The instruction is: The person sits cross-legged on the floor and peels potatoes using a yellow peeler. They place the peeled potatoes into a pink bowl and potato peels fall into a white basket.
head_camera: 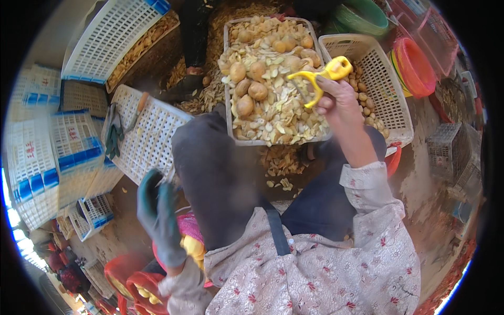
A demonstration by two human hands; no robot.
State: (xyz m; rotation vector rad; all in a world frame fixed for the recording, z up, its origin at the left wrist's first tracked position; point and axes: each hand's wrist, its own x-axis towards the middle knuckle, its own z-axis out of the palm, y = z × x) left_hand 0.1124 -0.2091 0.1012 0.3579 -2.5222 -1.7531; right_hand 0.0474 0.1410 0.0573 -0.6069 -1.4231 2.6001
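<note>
My bare right hand grips a yellow Y-shaped peeler by its handle, blade pointing left. The peeler is above a plastic crate heaped with peelings. Several unpeeled potatoes lie on the heap. At the lower left my left hand wears a grey-green glove, its fingers apart and blurred, with nothing seen in them. Just below that hand, peeled potatoes show in a container with pink mesh, beside my left leg.
Left, an upturned white crate bears a knife and a spare glove. White-and-blue crates are stacked beyond. Small potatoes fill part of a crate at right, near a red bucket. Another person's leg stands ahead.
</note>
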